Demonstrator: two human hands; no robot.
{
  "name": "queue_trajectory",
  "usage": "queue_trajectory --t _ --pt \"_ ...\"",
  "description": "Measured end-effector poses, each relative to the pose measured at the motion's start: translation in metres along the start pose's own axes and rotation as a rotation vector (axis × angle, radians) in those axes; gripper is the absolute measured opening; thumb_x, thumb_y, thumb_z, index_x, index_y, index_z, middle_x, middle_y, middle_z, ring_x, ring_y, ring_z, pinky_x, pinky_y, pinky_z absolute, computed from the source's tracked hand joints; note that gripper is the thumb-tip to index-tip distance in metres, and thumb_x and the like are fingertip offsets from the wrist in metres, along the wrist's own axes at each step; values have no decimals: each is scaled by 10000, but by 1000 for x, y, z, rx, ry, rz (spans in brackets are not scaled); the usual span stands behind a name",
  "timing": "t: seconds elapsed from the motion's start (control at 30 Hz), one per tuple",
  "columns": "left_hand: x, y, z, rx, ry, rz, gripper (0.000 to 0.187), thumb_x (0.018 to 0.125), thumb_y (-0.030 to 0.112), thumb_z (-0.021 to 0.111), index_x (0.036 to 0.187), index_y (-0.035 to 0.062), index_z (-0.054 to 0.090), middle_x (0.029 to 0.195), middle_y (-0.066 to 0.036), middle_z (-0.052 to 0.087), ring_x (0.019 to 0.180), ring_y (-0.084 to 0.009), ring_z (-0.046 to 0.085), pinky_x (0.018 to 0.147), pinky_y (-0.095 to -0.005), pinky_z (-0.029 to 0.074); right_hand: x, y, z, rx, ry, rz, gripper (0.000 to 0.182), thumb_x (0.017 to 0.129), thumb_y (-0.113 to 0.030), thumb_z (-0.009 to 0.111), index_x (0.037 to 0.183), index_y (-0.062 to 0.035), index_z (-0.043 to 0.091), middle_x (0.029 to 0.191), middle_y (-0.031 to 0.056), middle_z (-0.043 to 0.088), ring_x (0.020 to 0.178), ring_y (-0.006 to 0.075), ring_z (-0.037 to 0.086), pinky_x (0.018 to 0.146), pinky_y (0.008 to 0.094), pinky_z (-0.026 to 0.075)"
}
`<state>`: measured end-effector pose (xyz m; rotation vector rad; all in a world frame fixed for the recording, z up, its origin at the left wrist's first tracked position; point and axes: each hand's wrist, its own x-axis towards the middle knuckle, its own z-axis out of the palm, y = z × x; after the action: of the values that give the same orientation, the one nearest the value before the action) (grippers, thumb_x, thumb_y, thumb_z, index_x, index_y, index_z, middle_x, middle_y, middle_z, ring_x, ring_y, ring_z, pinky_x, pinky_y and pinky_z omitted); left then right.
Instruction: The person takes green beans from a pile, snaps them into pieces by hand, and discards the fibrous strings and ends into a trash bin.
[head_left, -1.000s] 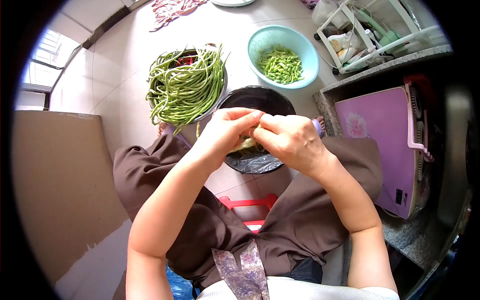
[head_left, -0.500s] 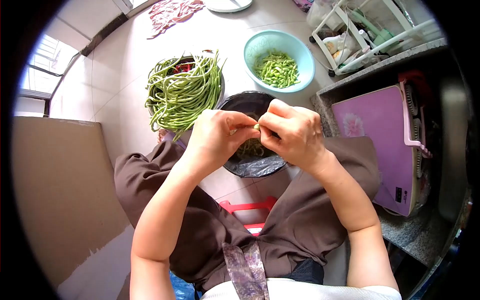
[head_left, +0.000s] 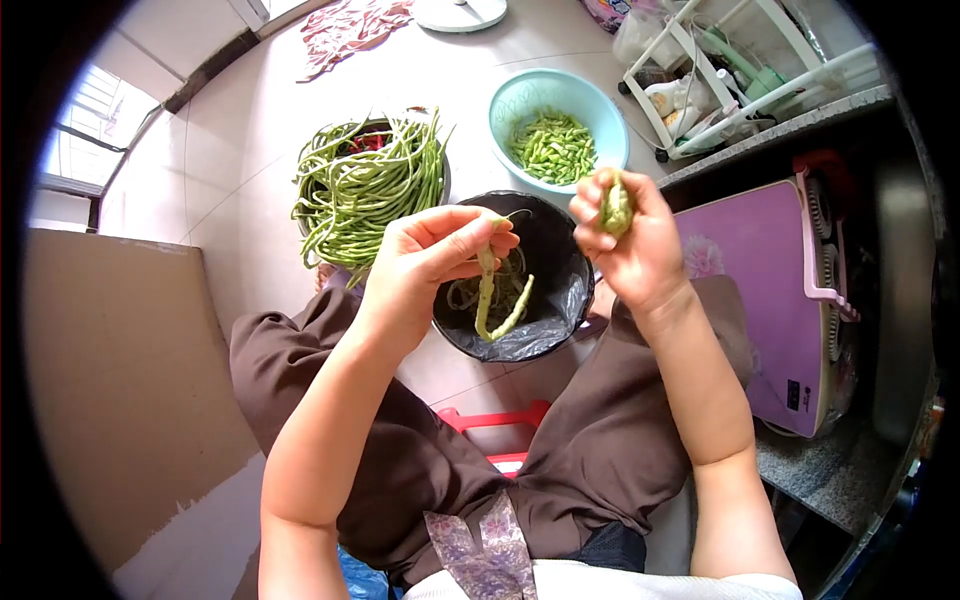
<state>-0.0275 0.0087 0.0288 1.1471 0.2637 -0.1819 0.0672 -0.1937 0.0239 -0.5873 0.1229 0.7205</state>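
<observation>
A curved long bean [head_left: 486, 300] hangs from the pinched fingers of my left hand [head_left: 425, 265], above the bin with a black bag [head_left: 550, 322]. Bean scraps lie inside that bin. To the right, my right hand [head_left: 645, 250] is turned palm up, its fingers curled around green bean pieces [head_left: 617, 210]. Just beyond it stands a light blue basin [head_left: 500, 150] with short bean pieces [head_left: 553, 147] in it. A heap of uncut long beans [head_left: 370, 195] fills a container left of the bin, with something red showing among them.
A white wheeled rack [head_left: 700, 70] with bottles and bags stands at the upper right. Under the stone counter at right leans a purple board [head_left: 765, 260]. Cardboard [head_left: 115, 350] is at the left. A red stool [head_left: 495, 415] shows between my knees, and a patterned cloth [head_left: 350, 35] lies on the floor.
My hands were together over the bin and have moved apart. The right one has risen toward the basin and turned, showing bean pieces. The long bean in my left hand is now visible.
</observation>
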Motion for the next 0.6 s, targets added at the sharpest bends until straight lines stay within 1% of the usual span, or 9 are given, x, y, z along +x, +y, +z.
queue_trajectory --t 0.03,0.2,0.27,0.3,0.33,0.4,0.47,0.53,0.6 --pt "0 0 -1 -45 -15 -22 245 893 215 595 1008 4 638 931 -107 671 874 -164 647 832 -322 506 1 6 -1 1 -31 85 226 932 -273 447 826 -77 483 670 41 484 643 163 501 437 200 408" --pt "0 0 3 -125 -50 -63 232 896 219 588 1002 18 634 924 -90 665 878 -150 640 822 -325 510 -11 22 27 -426 -49 82 260 898 -223 571 1076 -34 567 730 16 576 543 63 512 443 170 399" --pt "1 -1 4 -118 -49 -66 248 883 241 608 994 22 646 907 -71 668 858 -131 638 803 -295 504 -12 27 28 -693 -75 -32 206 854 -147 645 1020 -30 608 731 6 597 583 31 516 479 148 376" --pt "1 -2 4 -111 -49 -67 265 869 262 628 986 26 657 889 -52 671 837 -111 636 784 -264 497 -13 30 33 -789 -14 -108 138 826 -105 681 917 -14 631 721 2 601 600 27 511 525 167 395" --pt "1 -2 5 -111 -49 -68 265 869 262 628 986 26 657 889 -52 671 837 -111 636 784 -264 497 -11 32 31 -789 -13 -108 138 826 -105 681 917 -14 631 721 2 601 600 27 511 525 167 395" --pt "0 -1 6 -96 -49 -71 219 889 213 595 986 22 639 880 -65 658 839 -135 637 800 -308 512 -7 36 24 -1015 -93 -376 135 834 -112 673 880 4 622 735 3 601 619 44 522 558 211 437" --pt "2 -3 5 -97 -64 -57 232 880 230 612 982 25 650 882 -56 663 827 -120 634 781 -279 503 -8 34 27 -1109 -98 -449 134 819 -110 675 857 1 611 735 34 600 614 89 544 578 248 455" --pt "1 -5 5 -99 -79 -45 244 871 246 628 977 28 661 884 -47 668 815 -106 630 762 -249 494 -8 30 31 -1489 -162 -750 114 784 -99 681 832 -30 604 729 66 586 597 155 575 560 265 457" --pt "-1 -9 11 -169 64 -118 234 869 247 633 961 35 664 869 -43 665 809 -103 627 758 -250 491 -8 33 31 -1579 -168 -842 113 767 -93 682 814 -42 592 721 73 571 591 190 577 546 281 460"
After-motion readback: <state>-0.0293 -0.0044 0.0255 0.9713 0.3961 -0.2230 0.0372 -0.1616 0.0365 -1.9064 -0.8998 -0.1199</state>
